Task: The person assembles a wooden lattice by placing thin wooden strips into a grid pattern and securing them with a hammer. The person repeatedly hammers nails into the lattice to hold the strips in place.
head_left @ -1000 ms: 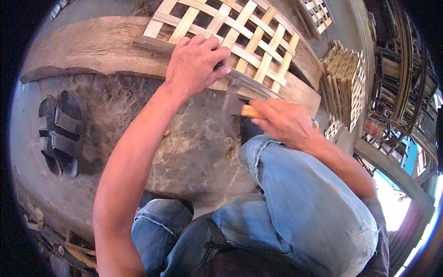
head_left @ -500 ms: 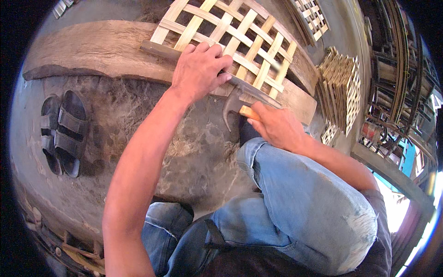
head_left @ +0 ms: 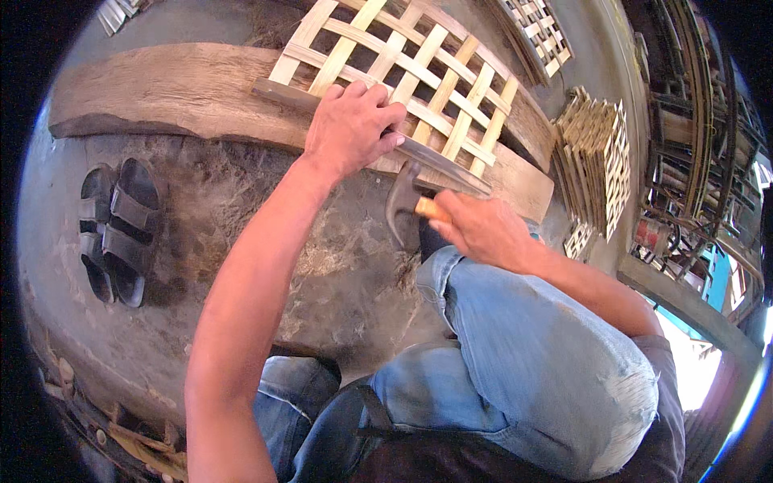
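Note:
My left hand (head_left: pixel 354 129) is closed over a long, flat, blade-like bar (head_left: pixel 447 167), pressing along the near edge of a woven lattice panel (head_left: pixel 411 80) of pale strips. The bar's left end is brown and its right part grey, tapering to the right. Just below it, my right hand (head_left: pixel 483 229) grips a claw hammer (head_left: pixel 397 205) by its orange handle. The hammer's dark head lies close to the bar's near side; whether they touch I cannot tell. Panel and bar rest on a thick wooden plank (head_left: pixel 177 88).
A pair of dark sandals (head_left: pixel 121 229) lies on the floor at left. Several lattice panels stand in a stack (head_left: pixel 592 157) at right, with another panel (head_left: pixel 539 36) beyond. Bent dark poles (head_left: pixel 692 113) fill the far right. My jeans-clad knee (head_left: pixel 547 354) is below my right arm.
The hammer head has dropped slightly toward me, away from the bar. My left hand keeps its hold on the bar. The whole view has shifted a little.

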### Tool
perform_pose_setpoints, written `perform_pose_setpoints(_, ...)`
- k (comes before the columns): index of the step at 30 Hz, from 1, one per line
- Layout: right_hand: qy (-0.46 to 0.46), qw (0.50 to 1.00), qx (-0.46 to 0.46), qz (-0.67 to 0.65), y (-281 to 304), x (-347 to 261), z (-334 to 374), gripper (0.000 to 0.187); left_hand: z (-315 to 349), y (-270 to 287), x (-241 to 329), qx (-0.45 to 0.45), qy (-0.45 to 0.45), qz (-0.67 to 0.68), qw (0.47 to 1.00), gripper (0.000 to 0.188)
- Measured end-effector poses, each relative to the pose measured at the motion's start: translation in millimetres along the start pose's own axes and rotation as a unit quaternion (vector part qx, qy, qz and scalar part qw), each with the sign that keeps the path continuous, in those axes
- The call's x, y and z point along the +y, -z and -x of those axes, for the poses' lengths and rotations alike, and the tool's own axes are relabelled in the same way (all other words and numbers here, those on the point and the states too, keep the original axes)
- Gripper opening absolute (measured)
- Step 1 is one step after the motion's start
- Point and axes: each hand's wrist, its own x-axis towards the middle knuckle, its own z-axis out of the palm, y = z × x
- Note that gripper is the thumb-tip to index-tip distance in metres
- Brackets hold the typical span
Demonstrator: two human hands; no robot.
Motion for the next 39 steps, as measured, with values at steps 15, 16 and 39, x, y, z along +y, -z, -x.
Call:
perform_pose_setpoints(15,-0.07,0.988,0.099,-0.098,-12.4,16.8,32.8,0.03,-4.0,3.3,3.1,-0.013,0.011,0.011,1.0,0.023)
perform_pose_setpoints(16,-0.063,0.982,0.138,-0.112,-16.3,22.0,41.5,0.029,-3.3,5.2,0.4,-0.016,0.017,0.012,1.0,0.023)
perform_pose_setpoints(39,0.124,0.98,0.139,0.065,-11.4,91.3,-12.8,0.04,-21.0,3.8,-14.5,-0.093,-0.023,0.084,0.992,0.024)
